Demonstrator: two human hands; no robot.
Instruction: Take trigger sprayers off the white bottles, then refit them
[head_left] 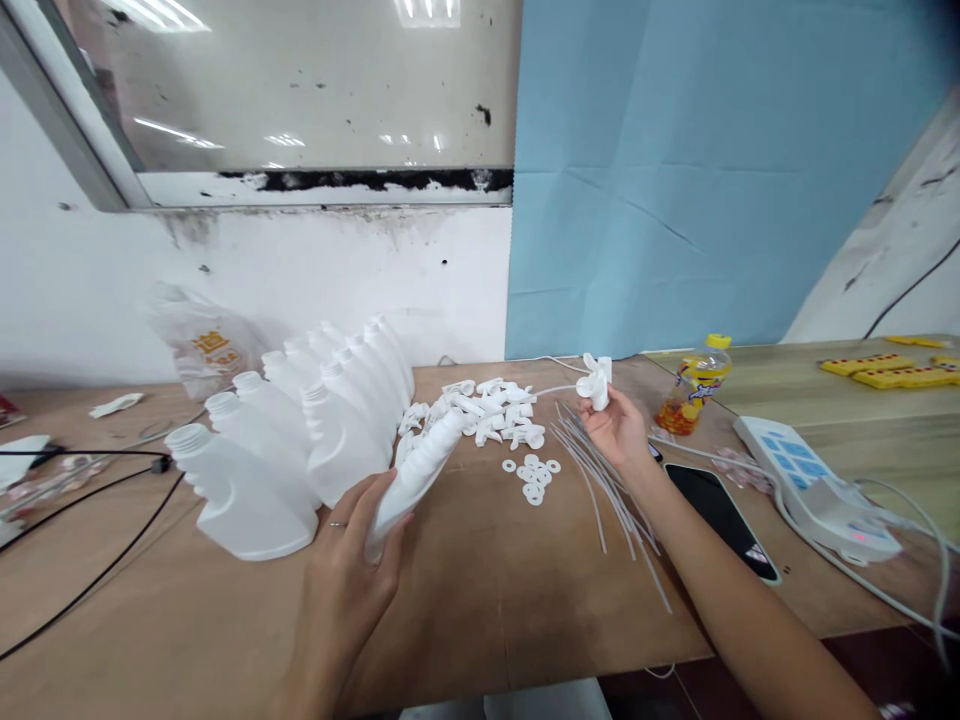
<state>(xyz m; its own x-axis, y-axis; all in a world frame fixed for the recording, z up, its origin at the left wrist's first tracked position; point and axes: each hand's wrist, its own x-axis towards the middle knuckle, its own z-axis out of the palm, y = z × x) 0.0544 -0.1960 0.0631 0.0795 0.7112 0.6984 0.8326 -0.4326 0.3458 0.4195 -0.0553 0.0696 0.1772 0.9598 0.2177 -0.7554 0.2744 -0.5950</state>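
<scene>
My left hand (352, 550) is closed round the lower part of a white plastic bottle (420, 470), which tilts with its neck up and to the right. My right hand (619, 425) pinches a white trigger spray head (595, 382), and a thin tube (555, 389) sticks out from it to the left. Between the hands lies a heap of white spray heads (487, 410). In front of the heap are several white ring washers (533, 480). Long thin tubes (611, 490) lie loosely below my right hand.
Rows of white bottles (255, 500) stand on the brown table (465, 620) at left, before a plastic bag (202, 340). On the right are a drink bottle (694, 385), a phone (720, 520) and a power strip (814, 490) with cables. Black cables (97, 590) cross the left side.
</scene>
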